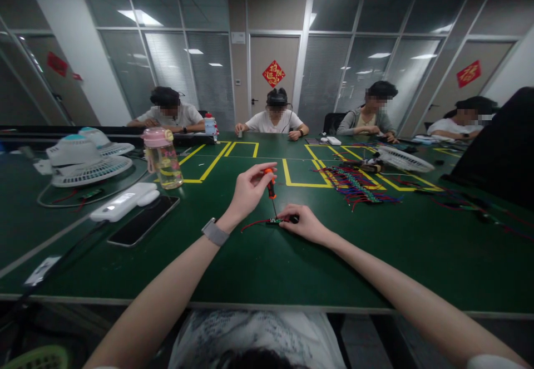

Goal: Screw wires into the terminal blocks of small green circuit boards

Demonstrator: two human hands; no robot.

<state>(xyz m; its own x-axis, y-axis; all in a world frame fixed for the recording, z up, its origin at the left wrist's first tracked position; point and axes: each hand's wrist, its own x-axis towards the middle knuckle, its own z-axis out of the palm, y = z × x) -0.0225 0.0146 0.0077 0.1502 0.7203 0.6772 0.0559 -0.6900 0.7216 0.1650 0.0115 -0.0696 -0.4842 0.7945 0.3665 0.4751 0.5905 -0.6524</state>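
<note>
The circuit board [273, 222] lies on the desk [258, 274], its right end held in the right hand [303, 224]. Above it, the left hand [249, 189] grips a tilted screwdriver [271, 189], tip down. Left of the board lies a phone [144, 222]; right of it, farther off, wired modules [357, 184].

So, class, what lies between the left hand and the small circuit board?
The screwdriver lies there, slanting down from the left hand toward the circuit board; the head view shows it.
</note>
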